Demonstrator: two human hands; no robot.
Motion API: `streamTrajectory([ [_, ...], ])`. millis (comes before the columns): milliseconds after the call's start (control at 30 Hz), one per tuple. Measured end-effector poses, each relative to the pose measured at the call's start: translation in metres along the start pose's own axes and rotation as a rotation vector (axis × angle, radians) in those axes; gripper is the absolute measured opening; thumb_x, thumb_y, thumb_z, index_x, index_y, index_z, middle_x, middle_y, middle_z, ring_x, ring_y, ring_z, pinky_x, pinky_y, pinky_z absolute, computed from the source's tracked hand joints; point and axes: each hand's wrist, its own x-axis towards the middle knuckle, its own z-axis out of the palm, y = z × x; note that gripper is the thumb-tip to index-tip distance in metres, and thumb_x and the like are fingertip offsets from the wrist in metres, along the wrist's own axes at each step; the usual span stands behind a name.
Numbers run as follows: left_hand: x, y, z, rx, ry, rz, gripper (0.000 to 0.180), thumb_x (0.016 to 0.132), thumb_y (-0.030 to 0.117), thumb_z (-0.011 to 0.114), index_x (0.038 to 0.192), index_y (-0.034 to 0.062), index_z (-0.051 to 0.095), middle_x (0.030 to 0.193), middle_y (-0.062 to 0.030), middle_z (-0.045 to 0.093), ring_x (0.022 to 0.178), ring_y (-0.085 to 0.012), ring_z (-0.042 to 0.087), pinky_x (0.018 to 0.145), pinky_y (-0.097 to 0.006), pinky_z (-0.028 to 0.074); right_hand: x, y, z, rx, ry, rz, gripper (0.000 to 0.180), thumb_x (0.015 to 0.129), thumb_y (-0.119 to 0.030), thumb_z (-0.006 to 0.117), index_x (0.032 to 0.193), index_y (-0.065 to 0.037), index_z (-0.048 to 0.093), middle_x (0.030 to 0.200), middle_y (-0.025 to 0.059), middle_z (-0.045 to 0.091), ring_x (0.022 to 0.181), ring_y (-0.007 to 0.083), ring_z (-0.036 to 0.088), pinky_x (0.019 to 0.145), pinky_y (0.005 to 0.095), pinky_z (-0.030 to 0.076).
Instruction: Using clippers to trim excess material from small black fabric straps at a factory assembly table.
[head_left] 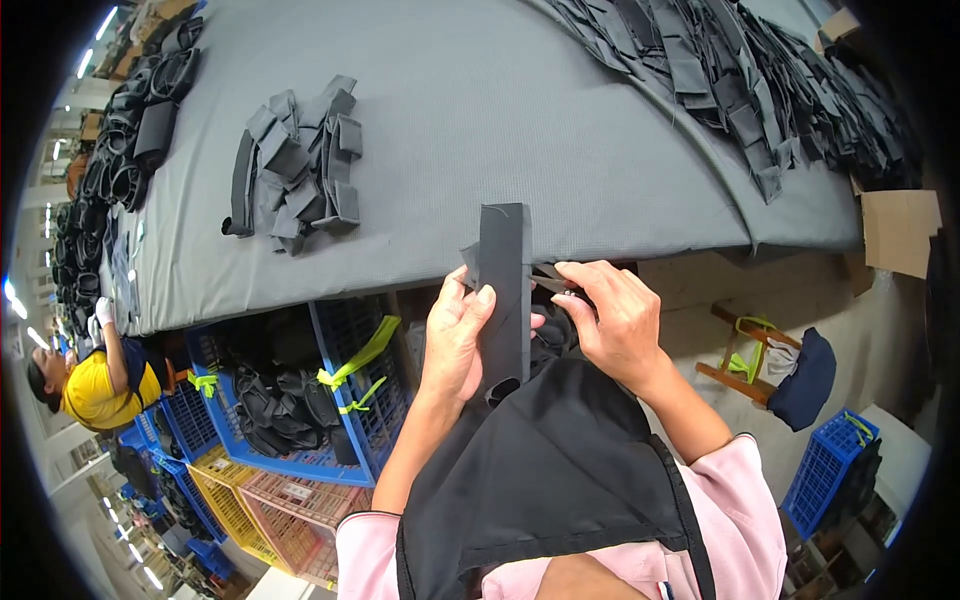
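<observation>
- The fingers of the left hand (458,335) are closed around a long black strip (503,290), with the thumb pressed flat on its front
- The strip is held upright, just in front of the edge of the grey table (560,120)
- The fingers of the right hand (612,318) are curled shut on a small metal tool (550,280), likely little scissors, and its tip is touching the side of the strip
- A black apron (550,470) and pink sleeves (740,500) are seen below the hands
- A small heap of grey and black pieces (300,165) is laid on the table, well apart from the hands
- A bigger pile of dark strips (740,70) is spread at the far right
- Blue crates (350,400) full of black pieces are kept under the table
</observation>
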Motion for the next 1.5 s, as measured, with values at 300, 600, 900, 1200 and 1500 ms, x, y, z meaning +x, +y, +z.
streamTrajectory([
  [300, 0.000, -0.001, -0.004, 0.007, -0.045, -0.059, 0.058, 0.093, 0.020, 0.054, 0.132, -0.0019, 0.017, 0.107, -0.0223, 0.060, 0.079, -0.0276, 0.068, 0.068, -0.034, 0.057, -0.002, 0.004, 0.002, 0.017, 0.032, 0.000, 0.022, 0.073, -0.006, 0.070, 0.093, -0.003, 0.062, 0.078, 0.0084, 0.065, 0.062, 0.0216, 0.061, 0.057, 0.0309, 0.046],
  [600, -0.002, 0.001, -0.003, 0.041, -0.044, -0.059, 0.062, 0.092, 0.020, 0.055, 0.133, -0.0043, 0.015, 0.108, -0.0226, 0.060, 0.079, -0.0280, 0.068, 0.069, -0.034, 0.056, -0.005, 0.004, 0.001, 0.138, 0.063, 0.105, 0.021, 0.072, -0.007, 0.071, 0.090, -0.003, 0.061, 0.077, 0.0086, 0.065, 0.063, 0.0243, 0.063, 0.058, 0.0305, 0.049],
  [900, -0.003, 0.000, -0.002, 0.059, -0.019, -0.065, 0.062, 0.092, 0.020, 0.056, 0.133, -0.0049, 0.016, 0.106, -0.0216, 0.061, 0.078, -0.0276, 0.068, 0.069, -0.033, 0.056, -0.006, -0.002, -0.005, 0.063, -0.027, 0.088, 0.021, 0.072, -0.007, 0.070, 0.090, -0.002, 0.059, 0.077, 0.0084, 0.063, 0.069, 0.0240, 0.064, 0.058, 0.0317, 0.049],
  [1200, -0.001, 0.002, -0.002, 0.065, -0.022, -0.082, 0.066, 0.092, 0.020, 0.056, 0.135, -0.0056, 0.012, 0.105, -0.0219, 0.061, 0.077, -0.0279, 0.068, 0.067, -0.033, 0.056, -0.008, -0.001, -0.002, 0.077, 0.022, 0.119, 0.018, 0.074, -0.007, 0.070, 0.087, -0.002, 0.060, 0.075, 0.0085, 0.064, 0.065, 0.0246, 0.064, 0.057, 0.0312, 0.049],
  [1500, 0.000, 0.000, -0.003, 0.049, 0.012, -0.070, 0.057, 0.091, 0.019, 0.057, 0.131, -0.0028, 0.024, 0.103, -0.0231, 0.062, 0.073, -0.0275, 0.068, 0.062, -0.033, 0.058, -0.014, -0.006, -0.006, 0.068, -0.026, 0.157, 0.021, 0.073, -0.006, 0.070, 0.090, -0.003, 0.059, 0.076, 0.0082, 0.063, 0.064, 0.0236, 0.062, 0.056, 0.0305, 0.047],
])
